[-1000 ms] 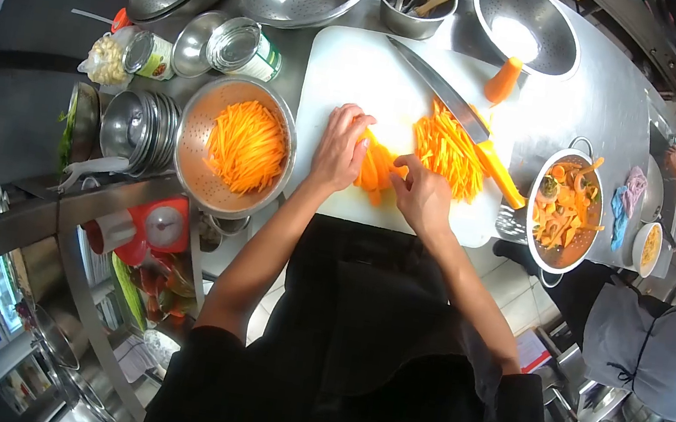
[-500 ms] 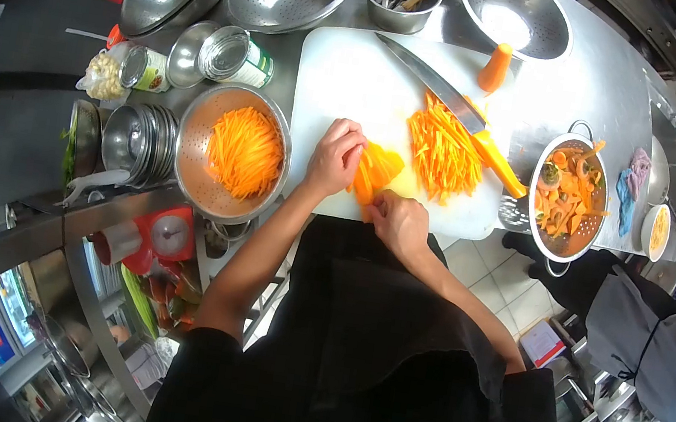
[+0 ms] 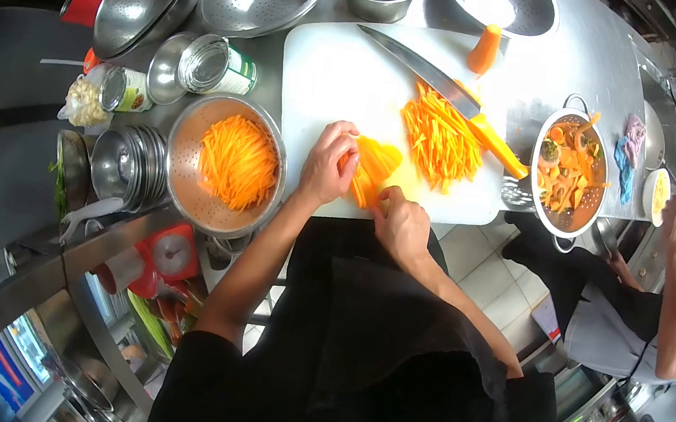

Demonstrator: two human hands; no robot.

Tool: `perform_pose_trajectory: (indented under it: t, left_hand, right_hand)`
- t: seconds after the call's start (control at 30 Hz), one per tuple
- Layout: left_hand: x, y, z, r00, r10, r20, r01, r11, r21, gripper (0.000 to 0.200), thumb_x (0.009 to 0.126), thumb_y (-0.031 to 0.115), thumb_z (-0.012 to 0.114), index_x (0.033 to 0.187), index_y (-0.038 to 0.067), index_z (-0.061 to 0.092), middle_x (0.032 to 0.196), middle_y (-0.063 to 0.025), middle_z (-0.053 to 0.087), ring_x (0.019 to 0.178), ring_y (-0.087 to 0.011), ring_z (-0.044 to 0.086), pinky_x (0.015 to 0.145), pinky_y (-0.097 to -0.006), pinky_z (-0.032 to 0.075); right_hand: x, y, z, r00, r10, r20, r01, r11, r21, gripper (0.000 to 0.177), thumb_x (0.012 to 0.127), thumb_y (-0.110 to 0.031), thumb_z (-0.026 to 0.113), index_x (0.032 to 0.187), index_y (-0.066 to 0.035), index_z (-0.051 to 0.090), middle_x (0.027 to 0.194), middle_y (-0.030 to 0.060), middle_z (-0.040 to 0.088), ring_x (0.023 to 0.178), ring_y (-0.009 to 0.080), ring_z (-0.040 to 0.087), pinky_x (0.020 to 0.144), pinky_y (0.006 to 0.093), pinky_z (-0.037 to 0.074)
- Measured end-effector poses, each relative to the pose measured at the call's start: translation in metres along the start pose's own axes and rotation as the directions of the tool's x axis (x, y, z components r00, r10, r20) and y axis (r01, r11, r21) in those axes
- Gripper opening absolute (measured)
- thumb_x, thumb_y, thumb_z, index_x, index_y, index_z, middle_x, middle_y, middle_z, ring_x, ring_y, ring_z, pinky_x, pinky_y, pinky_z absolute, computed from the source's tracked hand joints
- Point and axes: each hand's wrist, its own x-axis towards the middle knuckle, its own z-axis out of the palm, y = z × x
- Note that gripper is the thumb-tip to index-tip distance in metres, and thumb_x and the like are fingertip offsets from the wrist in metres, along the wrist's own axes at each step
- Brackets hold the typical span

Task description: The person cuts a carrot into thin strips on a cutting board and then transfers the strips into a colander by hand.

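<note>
A fanned pile of orange carrot slices (image 3: 376,165) lies near the front edge of a white cutting board (image 3: 324,62). My left hand (image 3: 330,162) curls its fingers around the pile's left side. At the near right corner of the same slices, my right hand (image 3: 401,228) is closed, its fingertips pressed to their edge and partly hidden. Cut carrot sticks (image 3: 443,139) form a heap to the right. Behind the heap lies a large knife (image 3: 427,70), its yellow handle over the board's right edge. A carrot chunk (image 3: 484,50) stands upright at the back right.
A colander of carrot sticks (image 3: 176,154) sits left of the board. On the right stands a colander of peelings (image 3: 536,196). Metal bowls, opened cans (image 3: 203,64) and a utensil pot (image 3: 375,9) line the back and left. A co-worker (image 3: 615,328) stands at far right.
My hands stay at the carrot slices, with the right hand shifted slightly. The whole view has moved a little left and up. At far right, the co-worker's arms have changed position.
</note>
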Motion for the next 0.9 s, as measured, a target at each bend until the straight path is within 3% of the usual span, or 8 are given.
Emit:
perform_pose_trajectory:
  t: [0.07,0.17,0.27,0.4,0.47,0.57,0.7,0.9]
  left_hand:
    - [0.001,0.001,0.000,0.999,0.037,-0.020,-0.036,0.998,0.045,0.008,0.079,-0.003,0.057,0.085,-0.001,0.052,0.109,-0.0185,0.054,0.089,-0.0333,0.057,0.073,-0.0365,0.049]
    - [0.001,0.000,0.000,0.995,0.089,-0.041,-0.085,0.993,0.080,0.008,0.079,-0.002,0.057,0.085,-0.001,0.052,0.109,-0.0185,0.054,0.090,-0.0335,0.057,0.072,-0.0368,0.050]
    - [-0.001,0.001,0.000,0.999,0.037,-0.032,-0.036,0.999,0.024,0.007,0.079,-0.001,0.057,0.085,-0.001,0.052,0.109,-0.0186,0.054,0.091,-0.0338,0.057,0.073,-0.0372,0.050]
    - [0.000,-0.004,0.000,0.994,0.105,-0.041,-0.101,0.992,0.074,0.007,0.079,-0.001,0.057,0.085,-0.001,0.052,0.108,-0.0187,0.054,0.093,-0.0350,0.057,0.074,-0.0378,0.049]
    - [-0.001,-0.005,0.001,0.993,0.104,-0.057,-0.101,0.993,0.058,0.008,0.079,-0.002,0.057,0.084,-0.001,0.052,0.108,-0.0187,0.054,0.093,-0.0357,0.057,0.076,-0.0382,0.049]
    - [-0.001,0.000,-0.001,0.996,0.069,-0.061,-0.067,0.997,0.030,0.008,0.079,-0.002,0.057,0.085,-0.001,0.051,0.108,-0.0182,0.054,0.094,-0.0359,0.057,0.077,-0.0382,0.049]
    - [-0.002,-0.001,0.000,0.994,0.085,-0.074,-0.083,0.996,0.036,0.009,0.079,-0.002,0.057,0.085,-0.001,0.052,0.107,-0.0178,0.054,0.094,-0.0357,0.057,0.077,-0.0383,0.049]
    - [-0.001,-0.001,-0.002,0.996,0.063,-0.061,-0.061,0.998,0.027,0.010,0.078,-0.002,0.057,0.087,-0.001,0.052,0.108,-0.0177,0.054,0.096,-0.0363,0.057,0.080,-0.0395,0.049]
  right_hand:
    - [-0.001,-0.004,0.005,0.994,0.107,-0.018,-0.106,0.992,0.065,0.022,0.074,-0.015,0.074,0.089,-0.005,0.062,0.068,0.0165,0.066,0.065,0.0353,0.066,0.063,0.0426,0.053]
    - [0.001,-0.005,0.012,0.991,0.135,-0.024,-0.132,0.986,0.097,0.018,0.073,-0.012,0.071,0.087,-0.005,0.063,0.068,0.0169,0.066,0.065,0.0353,0.066,0.064,0.0424,0.053]
    - [0.004,-0.013,0.007,0.978,0.208,0.011,-0.208,0.975,0.071,0.017,0.072,-0.010,0.070,0.086,-0.005,0.062,0.067,0.0166,0.065,0.065,0.0346,0.066,0.064,0.0429,0.053]
    - [0.000,-0.012,0.015,0.981,0.188,0.037,-0.190,0.980,0.055,0.020,0.072,-0.014,0.070,0.087,-0.005,0.061,0.069,0.0195,0.065,0.064,0.0376,0.065,0.062,0.0472,0.053]
    - [-0.001,-0.020,0.008,0.970,0.228,-0.089,-0.225,0.973,0.043,0.019,0.072,-0.015,0.072,0.084,-0.005,0.061,0.068,0.0199,0.065,0.064,0.0384,0.065,0.061,0.0483,0.052]
    - [0.001,-0.017,0.005,0.956,0.281,-0.083,-0.276,0.959,0.061,0.018,0.073,-0.015,0.073,0.082,-0.005,0.061,0.067,0.0200,0.064,0.065,0.0393,0.065,0.060,0.0487,0.052]
    - [0.003,-0.014,0.021,0.965,0.227,-0.134,-0.206,0.967,0.152,0.016,0.073,-0.014,0.073,0.081,-0.005,0.062,0.068,0.0189,0.065,0.064,0.0384,0.065,0.061,0.0463,0.052]
    - [0.006,-0.016,0.004,0.969,0.247,0.024,-0.244,0.927,0.284,0.013,0.073,-0.013,0.073,0.077,-0.002,0.067,0.070,0.0156,0.067,0.064,0.0335,0.067,0.064,0.0408,0.053]
